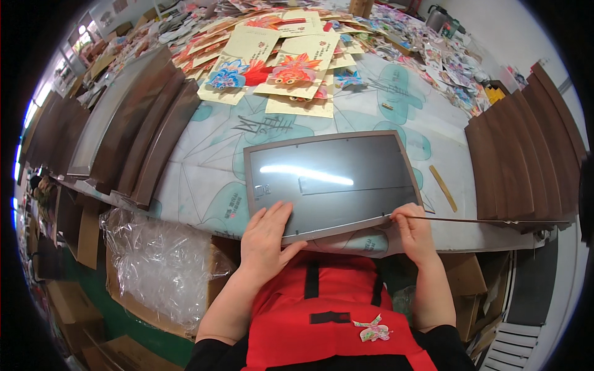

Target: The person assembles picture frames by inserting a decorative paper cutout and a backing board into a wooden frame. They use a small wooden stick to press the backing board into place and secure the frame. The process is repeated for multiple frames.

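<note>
One bare left hand (265, 238) in the head view rests, loosely spread and gripping nothing, on the lower left of a rectangular brown frame with a glossy dark backing (334, 195), lying on a white-and-teal printed table cover (204, 157); the bare right hand (413, 232) pinches a long thin dark rod (482, 220) beside the frame's lower right corner

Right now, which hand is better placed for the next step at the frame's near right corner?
Probably the right hand: it holds a thin rod by that corner, while the left hand rests on the frame at its left side.
</note>
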The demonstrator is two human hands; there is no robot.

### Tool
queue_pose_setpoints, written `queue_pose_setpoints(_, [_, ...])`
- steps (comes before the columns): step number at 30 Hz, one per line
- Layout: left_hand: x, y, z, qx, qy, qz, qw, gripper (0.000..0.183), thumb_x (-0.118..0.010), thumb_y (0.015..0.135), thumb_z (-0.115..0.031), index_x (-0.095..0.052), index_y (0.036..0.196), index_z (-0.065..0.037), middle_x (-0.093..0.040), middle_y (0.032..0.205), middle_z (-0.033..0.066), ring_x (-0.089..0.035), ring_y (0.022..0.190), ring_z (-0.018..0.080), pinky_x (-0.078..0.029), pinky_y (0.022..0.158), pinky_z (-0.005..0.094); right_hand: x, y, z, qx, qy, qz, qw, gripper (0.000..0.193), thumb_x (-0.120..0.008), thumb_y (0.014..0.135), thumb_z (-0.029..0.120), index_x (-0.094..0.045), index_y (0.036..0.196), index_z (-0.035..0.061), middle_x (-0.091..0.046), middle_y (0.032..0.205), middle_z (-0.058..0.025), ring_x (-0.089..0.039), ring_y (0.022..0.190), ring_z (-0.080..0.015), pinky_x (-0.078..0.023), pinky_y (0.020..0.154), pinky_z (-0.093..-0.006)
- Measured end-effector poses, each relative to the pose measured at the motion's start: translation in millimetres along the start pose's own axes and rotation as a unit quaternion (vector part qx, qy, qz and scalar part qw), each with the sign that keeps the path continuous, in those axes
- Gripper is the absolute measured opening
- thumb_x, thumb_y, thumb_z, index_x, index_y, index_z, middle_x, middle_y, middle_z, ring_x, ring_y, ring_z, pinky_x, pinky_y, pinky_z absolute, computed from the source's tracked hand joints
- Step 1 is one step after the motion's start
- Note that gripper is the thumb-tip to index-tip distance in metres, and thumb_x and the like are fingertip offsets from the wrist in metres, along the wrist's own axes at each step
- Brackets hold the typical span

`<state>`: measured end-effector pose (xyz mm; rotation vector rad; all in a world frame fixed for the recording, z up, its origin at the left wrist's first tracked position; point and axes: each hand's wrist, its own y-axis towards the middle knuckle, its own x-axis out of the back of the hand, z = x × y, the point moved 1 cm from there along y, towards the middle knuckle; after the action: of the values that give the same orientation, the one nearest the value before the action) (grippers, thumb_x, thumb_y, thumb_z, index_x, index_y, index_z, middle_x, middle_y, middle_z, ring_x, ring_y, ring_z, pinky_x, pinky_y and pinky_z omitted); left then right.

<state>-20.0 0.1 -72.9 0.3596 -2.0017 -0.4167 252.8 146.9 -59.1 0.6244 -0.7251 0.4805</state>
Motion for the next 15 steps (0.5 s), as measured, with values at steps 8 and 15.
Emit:
queue_pose_setpoints(8, [11,0,-10,-0.05,-0.008,0.085,0.995,0.04,-0.071,0.077,-0.023,-0.059,0.111,-0.006,-0.056,0.122,0.0144,-0.049,0.12,0.0316,-0.032,0.101,0.0524,61,-35,-93,-0.294,-0.129,-0.085,0.943,0.027,-0.043,0.096,0.02,-0.057,0.088,-0.0018,-0.06,0.073,-0.0169,-0.058,0.073,-0.0359,-0.045,0.07,-0.0419])
queue_pose_setpoints(15, [4,13,-18,-0.074,0.014,0.129,0.989,0.034,-0.066,0.081,-0.023,-0.06,0.113,-0.012,-0.051,0.129,0.014,-0.043,0.124,0.0337,-0.028,0.103,0.0558,85,-53,-119,-0.324,-0.378,-0.061,0.865,0.017,-0.058,0.087,0.016,-0.06,0.096,0.0017,-0.061,0.1,-0.0172,-0.056,0.094,-0.0374,-0.045,0.082,-0.0436])
